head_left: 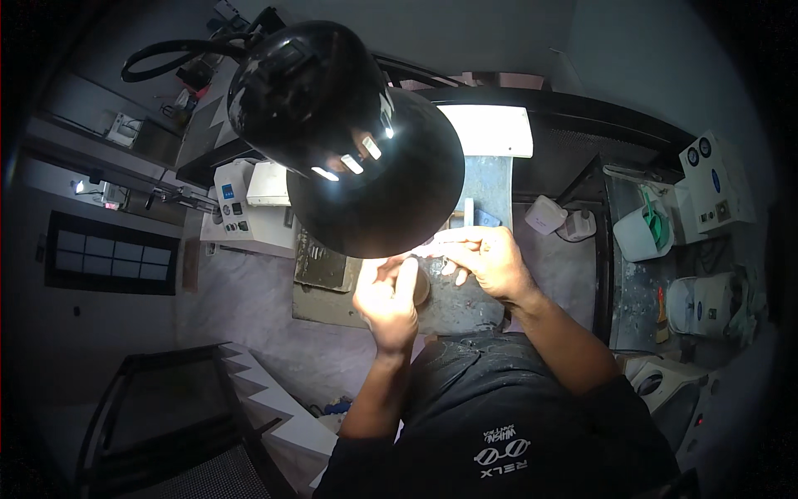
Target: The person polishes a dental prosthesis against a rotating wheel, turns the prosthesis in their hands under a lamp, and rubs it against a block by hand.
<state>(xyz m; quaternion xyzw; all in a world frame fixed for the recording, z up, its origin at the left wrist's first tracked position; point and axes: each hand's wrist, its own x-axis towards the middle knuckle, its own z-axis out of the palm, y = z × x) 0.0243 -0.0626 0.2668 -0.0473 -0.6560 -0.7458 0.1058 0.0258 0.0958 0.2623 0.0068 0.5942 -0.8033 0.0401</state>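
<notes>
Under the bright lamp my left hand (387, 301) is closed, its fingers curled and partly washed out by the light. My right hand (492, 262) is closed in a pinch just to the right, its fingertips turned toward the left hand. The fingertips of both hands nearly meet at the rim of the black lamp shade (378, 187), which covers part of the view there. Whatever lies between them is too small and glaring to name. Below the hands is the worn grey work surface (465, 303).
A white machine with dials and buttons (235, 200) stands left of the bench. To the right, a side counter holds a white tub (642, 233) with a green scoop and a brush (662, 312). White jugs (546, 214) stand between. A dark metal-framed chair (166, 416) is at lower left.
</notes>
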